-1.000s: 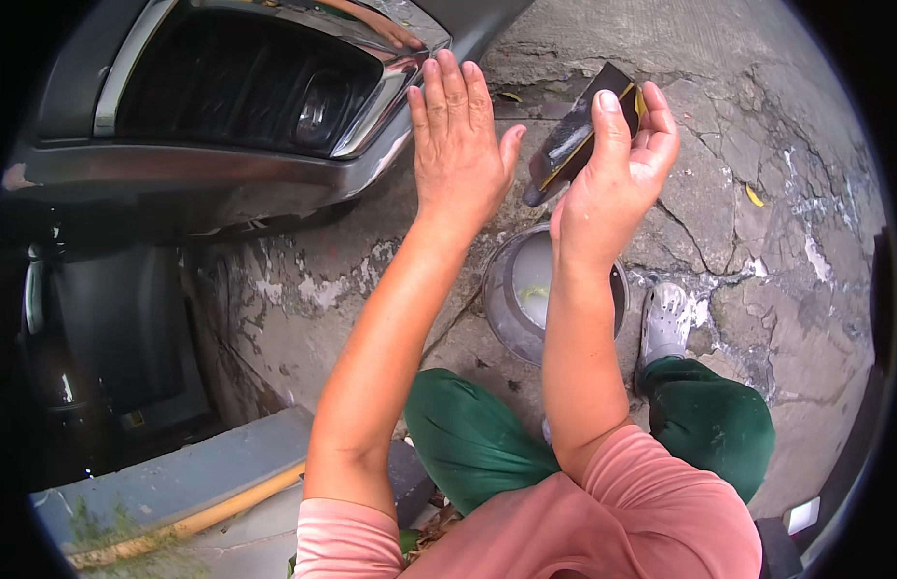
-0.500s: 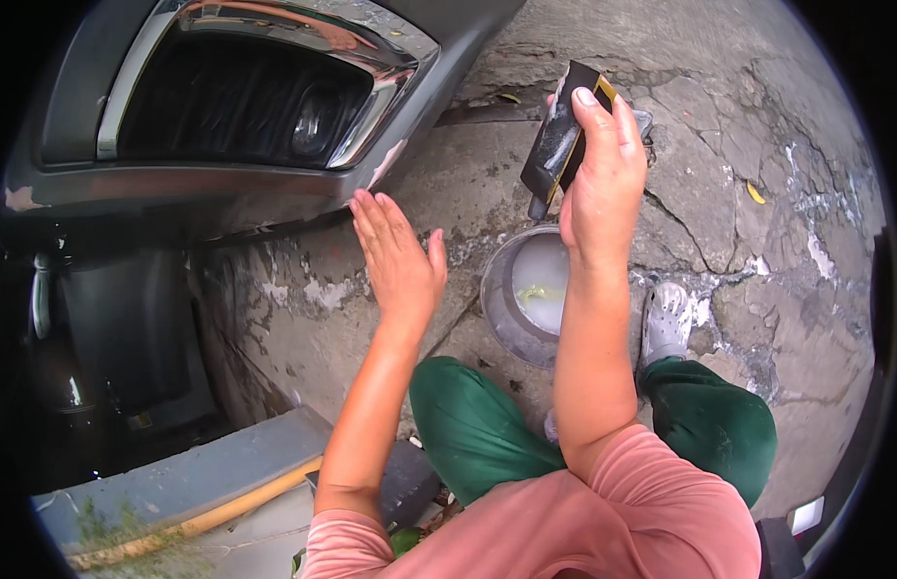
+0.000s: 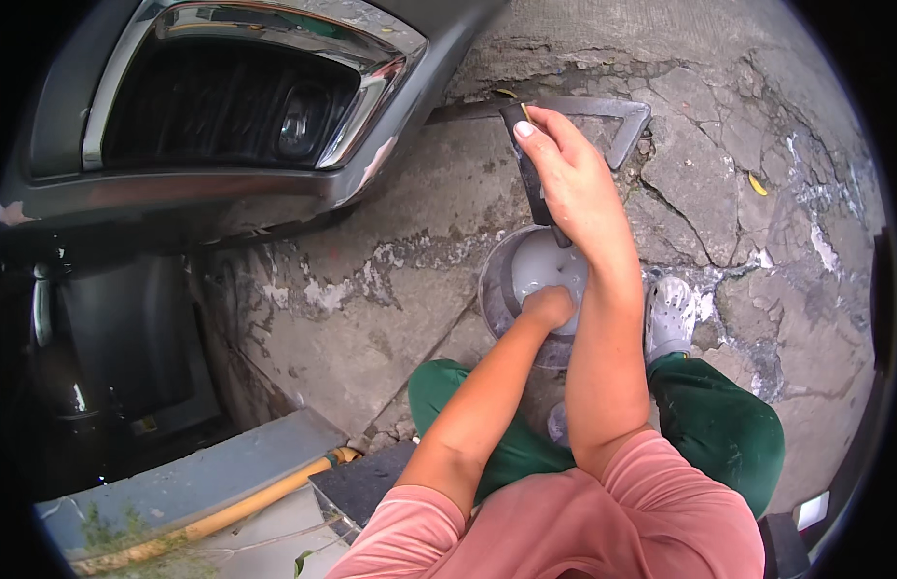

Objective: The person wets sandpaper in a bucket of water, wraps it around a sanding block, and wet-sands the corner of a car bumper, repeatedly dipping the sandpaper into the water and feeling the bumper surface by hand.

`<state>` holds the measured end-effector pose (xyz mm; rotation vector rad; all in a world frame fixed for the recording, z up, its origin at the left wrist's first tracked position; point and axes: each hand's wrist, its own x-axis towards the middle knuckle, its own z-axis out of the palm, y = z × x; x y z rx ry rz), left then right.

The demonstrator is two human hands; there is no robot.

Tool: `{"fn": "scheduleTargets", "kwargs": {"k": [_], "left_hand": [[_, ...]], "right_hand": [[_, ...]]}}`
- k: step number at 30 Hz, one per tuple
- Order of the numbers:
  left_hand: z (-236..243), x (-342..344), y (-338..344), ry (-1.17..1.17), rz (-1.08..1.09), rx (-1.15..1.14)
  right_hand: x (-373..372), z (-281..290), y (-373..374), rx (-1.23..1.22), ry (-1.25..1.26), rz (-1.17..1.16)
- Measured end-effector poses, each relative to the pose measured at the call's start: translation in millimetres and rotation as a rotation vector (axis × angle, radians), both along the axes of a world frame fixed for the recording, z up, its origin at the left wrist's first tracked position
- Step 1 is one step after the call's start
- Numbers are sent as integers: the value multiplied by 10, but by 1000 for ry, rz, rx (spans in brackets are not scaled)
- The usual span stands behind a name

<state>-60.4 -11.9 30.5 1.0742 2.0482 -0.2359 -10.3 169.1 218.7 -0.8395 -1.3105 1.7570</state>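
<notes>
My right hand [image 3: 576, 183] is closed around a flat black block [image 3: 527, 159] with a thin yellow edge, its thumb pressed on the upper part. The block stands tilted just above the far rim of a grey bucket [image 3: 497, 289]. Inside the bucket is cloudy whitish water [image 3: 545, 259]. My left hand [image 3: 552, 306] reaches down into that water, and its fingers are hidden below the surface, so their grip does not show.
At the upper left is a dark grey car bumper [image 3: 207, 198] with bare, pinkish patches, below a chrome-framed headlight [image 3: 236, 92]. A metal angle bar [image 3: 617, 121] lies on the cracked concrete [image 3: 690, 193]. My grey clog [image 3: 668, 318] stands right of the bucket.
My left hand has left the air beside the bumper and gone down into the bucket, over where something yellowish floated. My right hand has turned the block and brought it lower, nearer the bucket.
</notes>
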Motion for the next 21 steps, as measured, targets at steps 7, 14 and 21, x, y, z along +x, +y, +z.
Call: {"fn": "scheduleTargets", "kwargs": {"k": [7, 14, 21], "left_hand": [[2068, -224, 339, 235, 181, 504], [2793, -900, 500, 748, -241, 872], [2583, -862, 160, 761, -30, 523]], "right_hand": [[-70, -433, -35, 241, -144, 1], [-553, -267, -507, 424, -63, -96], [-678, -28, -545, 653, -50, -189]]}}
